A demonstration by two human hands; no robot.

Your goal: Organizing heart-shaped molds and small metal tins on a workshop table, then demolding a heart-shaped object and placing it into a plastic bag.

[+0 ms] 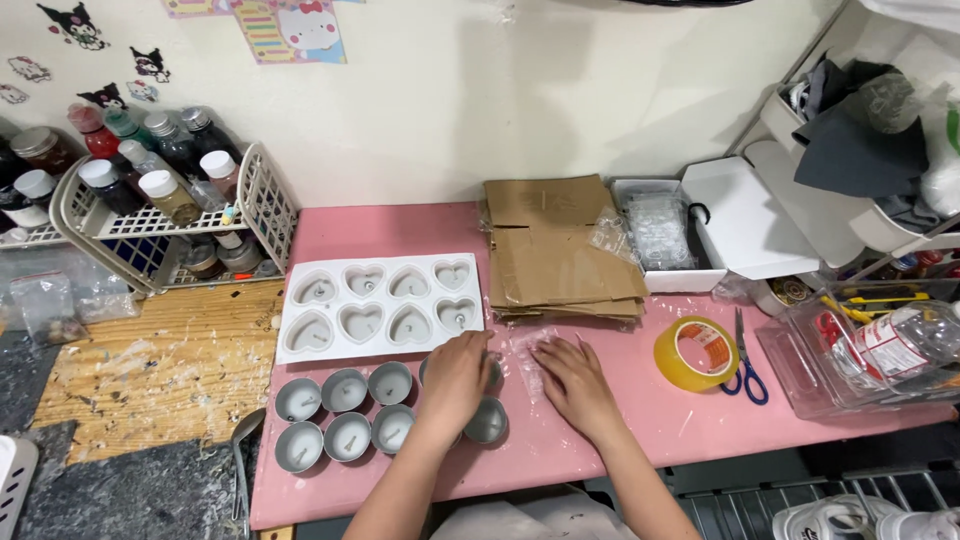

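Near the bottom middle, the left hand (455, 375) lies flat, fingers loose, over a tin (488, 421). The right hand (572, 385) presses open on a clear bag (532, 362). Six tins (345, 415) at lower left are already filled; none are bagged yet.
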